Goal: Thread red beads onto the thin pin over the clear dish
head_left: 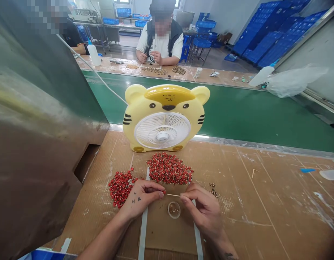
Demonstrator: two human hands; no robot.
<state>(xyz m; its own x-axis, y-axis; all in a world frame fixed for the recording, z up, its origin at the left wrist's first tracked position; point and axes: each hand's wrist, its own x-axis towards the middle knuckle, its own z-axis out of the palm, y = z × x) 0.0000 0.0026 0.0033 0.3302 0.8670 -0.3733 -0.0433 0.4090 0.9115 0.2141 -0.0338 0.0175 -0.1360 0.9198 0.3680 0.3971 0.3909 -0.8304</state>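
My left hand [144, 196] is closed in a pinch, fingertips pressed on a small red piece near its tip. My right hand [203, 206] is closed too, pinching a thin pale stick [173, 195] whose point reaches toward the left fingertips. Below the stick sits a small clear round dish [174, 209] on a taped cardboard mat [167, 231]. A large heap of small red pieces [169, 169] lies just beyond the hands. A second red heap [120, 187] lies left of my left hand. A few tiny brown metal parts [213, 190] lie right of my right hand.
A yellow tiger-shaped desk fan [164, 117] stands behind the heaps. A metal machine housing [34, 126] fills the left. A green conveyor belt [251, 112] runs across; beyond it a seated person [160, 39] handles small parts. Blue crates [270, 36] are stacked at the back right.
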